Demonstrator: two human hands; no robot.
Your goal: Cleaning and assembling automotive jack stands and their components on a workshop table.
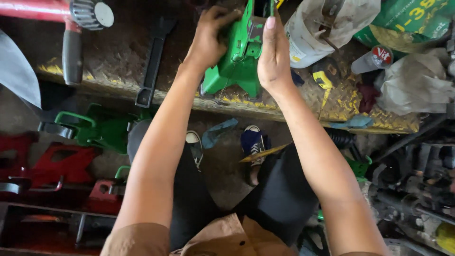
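Green metal stand (239,61) upright on the worn bench edge (265,106), between both hands; its top is cut off by the frame. Left hand (208,38) grips its left side, fingers curled. Right hand (272,57) lies flat against its right side, fingers straight. White plastic bucket (315,33) just right of right hand. Black wrench (154,61) left of left hand.

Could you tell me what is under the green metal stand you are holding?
The green metal stand rests on a worn, yellow-painted metal bench; the bench surface directly beneath its base is covered.
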